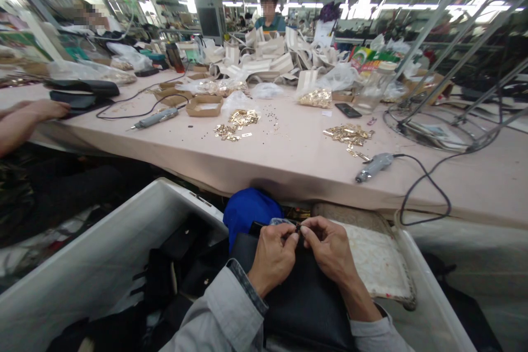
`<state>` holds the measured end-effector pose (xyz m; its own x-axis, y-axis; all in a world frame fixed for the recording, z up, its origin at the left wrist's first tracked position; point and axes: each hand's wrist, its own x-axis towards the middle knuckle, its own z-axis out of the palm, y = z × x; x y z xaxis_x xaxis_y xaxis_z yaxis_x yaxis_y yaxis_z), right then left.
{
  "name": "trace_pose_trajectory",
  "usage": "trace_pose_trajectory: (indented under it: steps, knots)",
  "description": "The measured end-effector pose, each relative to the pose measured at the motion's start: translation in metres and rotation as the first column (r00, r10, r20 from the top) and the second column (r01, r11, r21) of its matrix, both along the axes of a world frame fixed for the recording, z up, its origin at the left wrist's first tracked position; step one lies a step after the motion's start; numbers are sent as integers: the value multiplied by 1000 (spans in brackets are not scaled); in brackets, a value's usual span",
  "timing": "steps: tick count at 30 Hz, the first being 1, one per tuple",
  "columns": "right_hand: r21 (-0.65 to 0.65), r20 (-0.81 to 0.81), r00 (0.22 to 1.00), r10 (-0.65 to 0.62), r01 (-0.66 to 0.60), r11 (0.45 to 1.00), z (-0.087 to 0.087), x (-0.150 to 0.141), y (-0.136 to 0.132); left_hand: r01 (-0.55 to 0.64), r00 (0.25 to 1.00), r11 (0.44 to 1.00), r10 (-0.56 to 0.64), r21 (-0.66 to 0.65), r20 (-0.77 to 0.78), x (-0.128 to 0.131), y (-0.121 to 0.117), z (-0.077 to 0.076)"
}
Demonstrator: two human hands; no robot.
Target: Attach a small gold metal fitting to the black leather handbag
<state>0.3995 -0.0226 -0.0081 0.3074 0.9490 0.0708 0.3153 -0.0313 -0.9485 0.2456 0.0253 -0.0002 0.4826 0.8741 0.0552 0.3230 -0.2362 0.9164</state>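
Observation:
My left hand (273, 257) and my right hand (332, 247) meet over my lap, thumbs and fingertips pinched together. Between them they grip a small dark piece (297, 228), too small to name and partly covered by the fingers. Beneath the hands lies a black leather-like item (309, 300), perhaps a bag, its far edge partly hidden. Just beyond my left hand is a bright blue cloth (249, 210). On the table nearby rest a grey electric screwdriver (374, 167) and a pile of gold metal fittings (348, 135).
White bins stand at my left (165, 192) and right (437, 297); the left one holds black items (185, 253). The table (289, 162) bears a second electric screwdriver (155, 119), another pile of fittings (243, 118), a phone (347, 110) and a wire stand (433, 129). A co-worker's hand (45, 110) is at left.

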Motion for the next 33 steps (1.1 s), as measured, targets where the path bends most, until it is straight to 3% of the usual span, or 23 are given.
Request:
trace_pose_trajectory:
  steps: [4, 10, 20, 26, 33]
  knots:
    - [15, -62, 998, -17, 18, 1000, 3, -1, 0, -15, 999, 998, 17, -55, 36, 2, 4, 4]
    - [-9, -252, 965, -75, 75, 997, 0, 1, 1, -93, 995, 995, 94, -23, 37, 10, -1, 5]
    - [-15, -188, 980, -61, 59, 998, -1, 0, -2, -102, 989, 993, 108, -63, 101, 8, -7, 2]
    - [65, -113, 994, 0, 8, 998, 5, -2, -4, 5, 968, 969, 58, -248, 246, -2, -4, 0]
    - [106, -76, 996, 47, -39, 994, -1, 2, -6, 66, 972, 937, 17, -342, 234, -8, -3, -6]
